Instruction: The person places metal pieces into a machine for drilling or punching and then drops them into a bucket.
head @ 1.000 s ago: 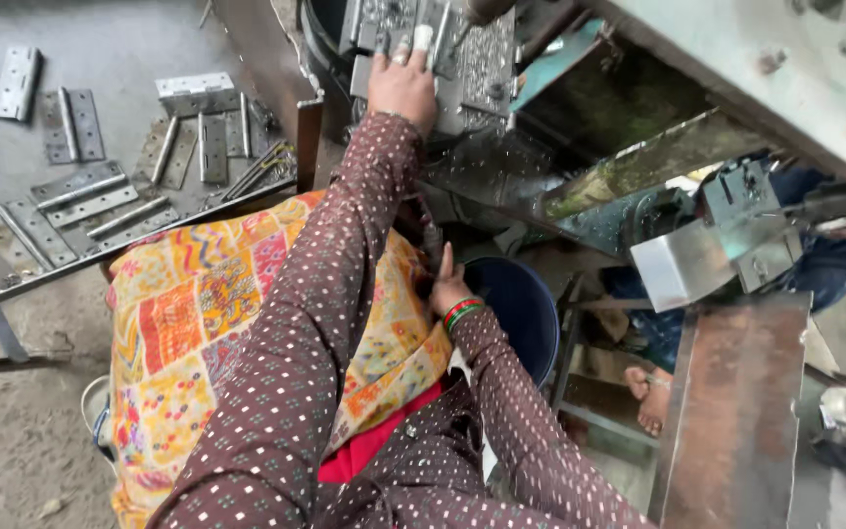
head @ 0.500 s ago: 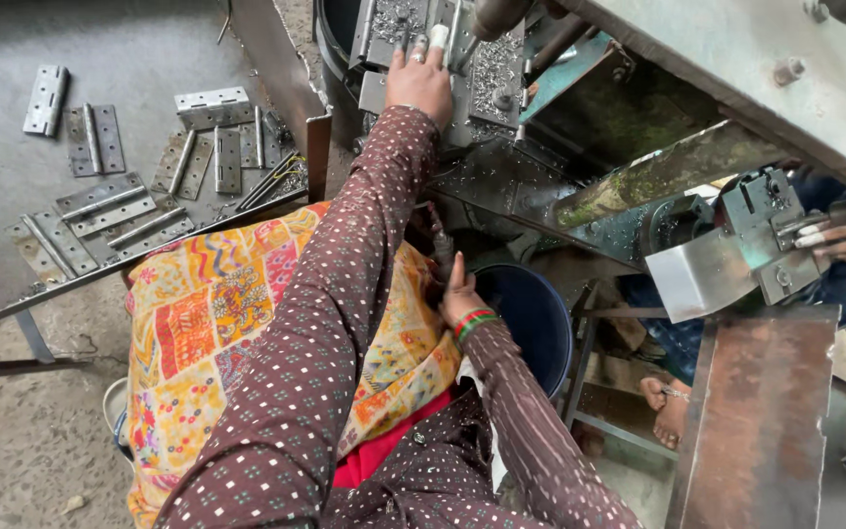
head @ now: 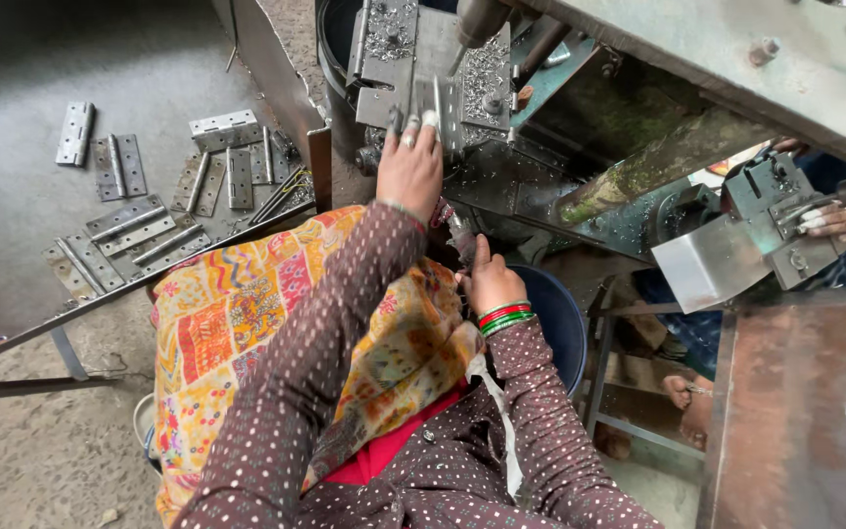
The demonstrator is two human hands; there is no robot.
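While my left hand (head: 409,172) reaches up, its fingers (head: 430,121) lie nearly straight, tips pressing a hinge plate (head: 421,96) on the drill-press fixture (head: 433,59). My right hand (head: 490,279) curls shut around a lever handle (head: 457,235), beside the blue bucket (head: 552,318). Loose hinges (head: 139,220): on the bench at left.

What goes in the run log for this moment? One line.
left hand: presses flat grey metal hinge on drill jig | right hand: low, beside blue bucket

We see the left hand (head: 409,171) pressing a metal hinge (head: 421,103) on the machine bed (head: 477,73); the right hand (head: 490,279) grips a lever (head: 459,235) below, hinges (head: 129,220) scattered nearby.
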